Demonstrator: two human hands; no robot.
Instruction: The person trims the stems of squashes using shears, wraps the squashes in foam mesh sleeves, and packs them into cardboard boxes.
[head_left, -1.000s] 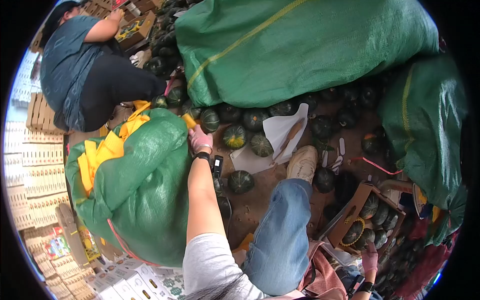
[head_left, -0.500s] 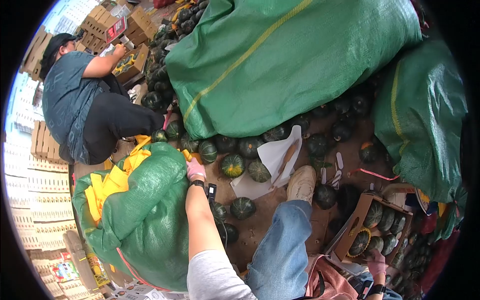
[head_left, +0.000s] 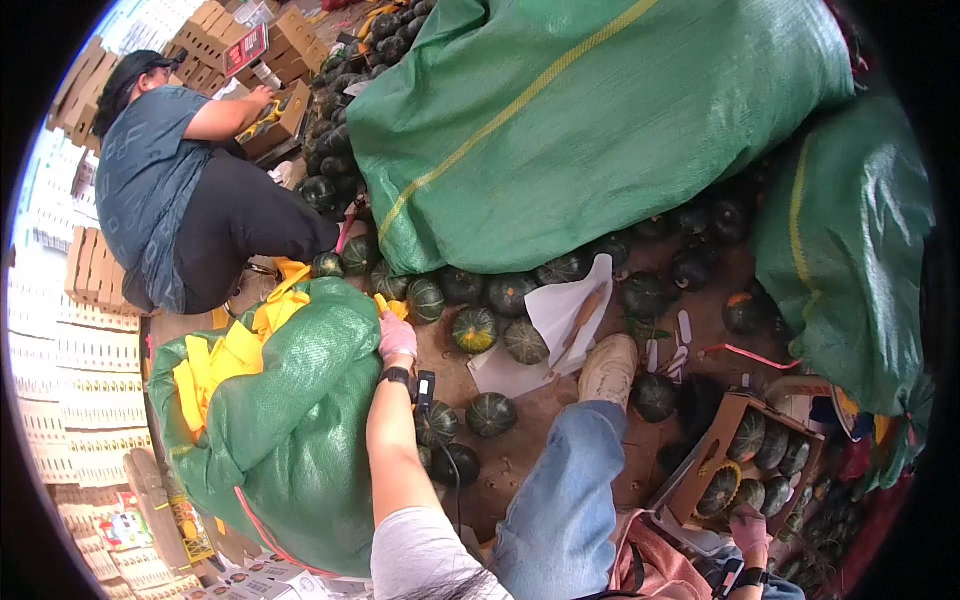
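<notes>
My left hand (head_left: 397, 337), in a pink glove, is closed on a yellow foam sleeve (head_left: 384, 303) beside the right edge of a bulging green woven sack (head_left: 320, 430). More yellow foam sleeves (head_left: 225, 365) spill from the sack's open top. At the lower right, my right hand (head_left: 750, 528), also gloved, is at the near edge of a cardboard box (head_left: 697, 462). Its fingers are small and shaded against the contents. Inside the box lie several dark green squashes (head_left: 771, 446), and one squash (head_left: 719, 490) sits in a yellow scalloped sleeve.
A huge green sack (head_left: 600, 130) lies across the back, and another green sack (head_left: 850, 260) stands right. Loose squashes (head_left: 491, 414) and white paper (head_left: 555, 300) are on the floor by my shoe (head_left: 608, 370). A co-worker (head_left: 165, 190) sits left near stacked cartons (head_left: 70, 370).
The whole view has shifted slightly, with most things a little further right. My left hand stays by the sack with the yellow sleeve; my right hand stays at the box.
</notes>
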